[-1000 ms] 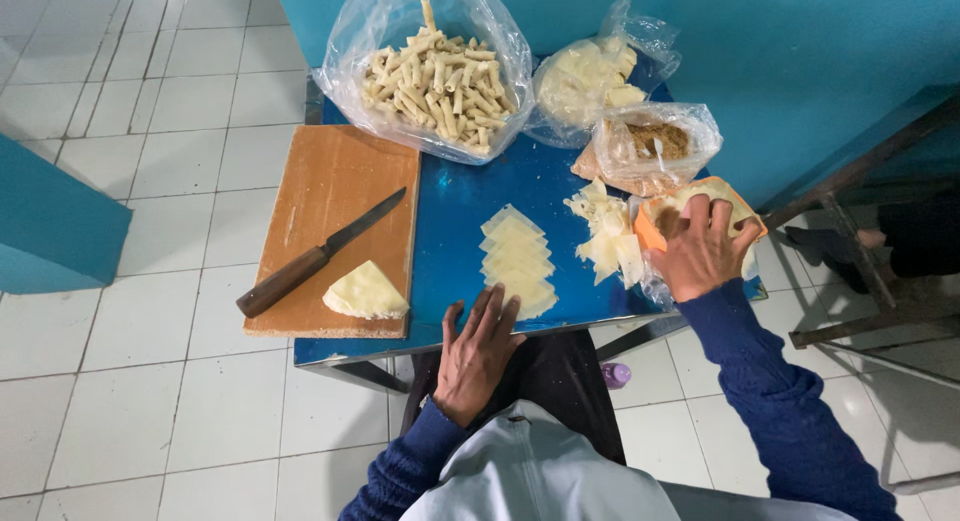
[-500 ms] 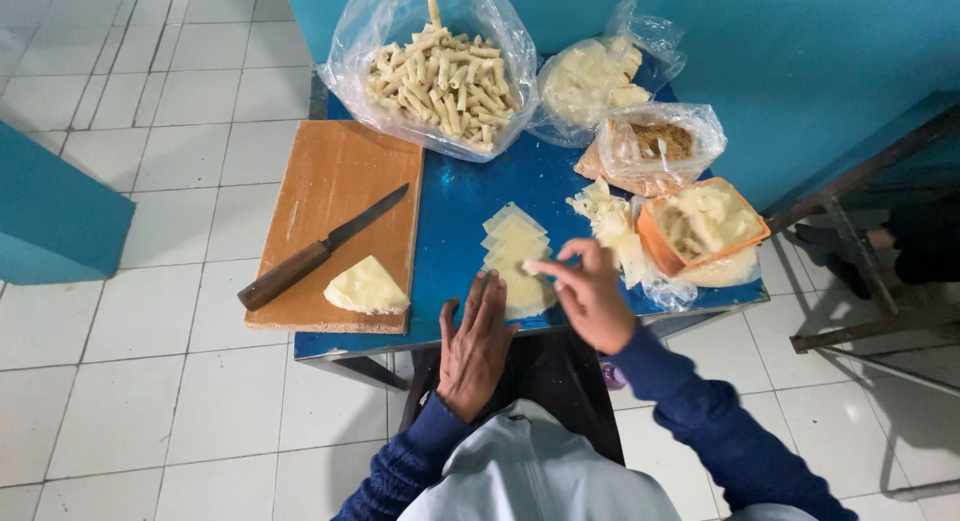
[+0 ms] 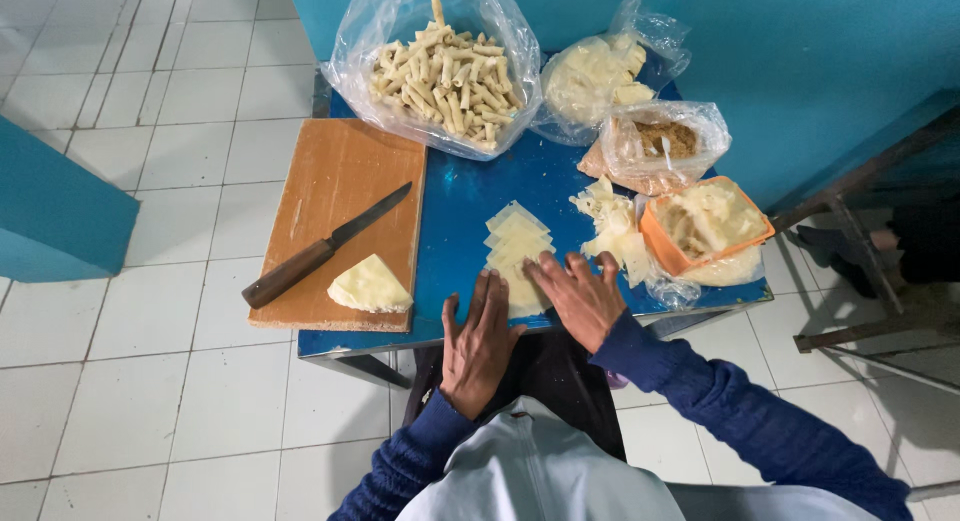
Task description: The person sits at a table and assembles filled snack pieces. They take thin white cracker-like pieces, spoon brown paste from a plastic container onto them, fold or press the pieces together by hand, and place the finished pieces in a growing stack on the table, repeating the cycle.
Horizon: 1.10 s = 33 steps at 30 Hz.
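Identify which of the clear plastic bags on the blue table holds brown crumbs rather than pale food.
The small clear plastic bag of brown crumbs, just behind the orange tub. The large bag holds pale rolled sticks; the other back bag holds pale sheets.

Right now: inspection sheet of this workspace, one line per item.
Surface: small blue table, wooden cutting board on its left half.
Job's things: stack of pale square sheets at the front edge, under both hands.
Clutter: knife and pale wedge on the board; open bag of rolled sticks; bag of pale sheets; bag of brown filling; orange tub of filling in a bag; loose scraps.
Grippers: left hand flat at the table edge, touching the stack; right hand flat on the stack, fingers spread; neither grasps anything.
Cables: nothing seen.
Surroundings: white tiled floor, blue wall, metal frame at right.
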Available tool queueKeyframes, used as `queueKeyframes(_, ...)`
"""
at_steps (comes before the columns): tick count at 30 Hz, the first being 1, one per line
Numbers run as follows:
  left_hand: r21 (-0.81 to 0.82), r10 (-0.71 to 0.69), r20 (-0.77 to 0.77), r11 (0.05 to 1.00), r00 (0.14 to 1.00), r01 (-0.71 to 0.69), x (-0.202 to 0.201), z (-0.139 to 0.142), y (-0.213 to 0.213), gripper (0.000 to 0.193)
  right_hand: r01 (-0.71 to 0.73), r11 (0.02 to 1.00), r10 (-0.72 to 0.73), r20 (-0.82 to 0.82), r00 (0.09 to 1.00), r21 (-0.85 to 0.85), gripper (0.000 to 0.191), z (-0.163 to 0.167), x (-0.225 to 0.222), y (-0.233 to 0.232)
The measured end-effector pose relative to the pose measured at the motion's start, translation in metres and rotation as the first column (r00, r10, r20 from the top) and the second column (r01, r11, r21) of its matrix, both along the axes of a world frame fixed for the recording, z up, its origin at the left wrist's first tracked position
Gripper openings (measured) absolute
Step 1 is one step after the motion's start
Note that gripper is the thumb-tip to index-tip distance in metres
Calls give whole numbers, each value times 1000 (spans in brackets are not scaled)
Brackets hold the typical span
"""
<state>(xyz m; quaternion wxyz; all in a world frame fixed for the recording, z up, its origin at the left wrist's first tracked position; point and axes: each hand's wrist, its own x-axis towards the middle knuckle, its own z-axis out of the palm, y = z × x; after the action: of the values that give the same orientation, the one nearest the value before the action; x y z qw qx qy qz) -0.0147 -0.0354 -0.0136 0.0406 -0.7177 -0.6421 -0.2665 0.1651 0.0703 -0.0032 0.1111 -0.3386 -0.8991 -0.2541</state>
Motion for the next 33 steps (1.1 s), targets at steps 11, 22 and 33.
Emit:
queueKeyframes(11,-3,-46,67,999,997,46,-7,1,3,59,-18,998,18,3,1000,-61,75,-5,-8,-19)
queueKeyframes(22,20,-176,0,984,984,176,-19,17,27,38,102,994,-98,67,993,-51,79,5,-8,14)
queueKeyframes(33,33,-176,-14,984,984,176,-17,20,29,48,-40,894,-106,-299,948,-445,78,5,0,53)
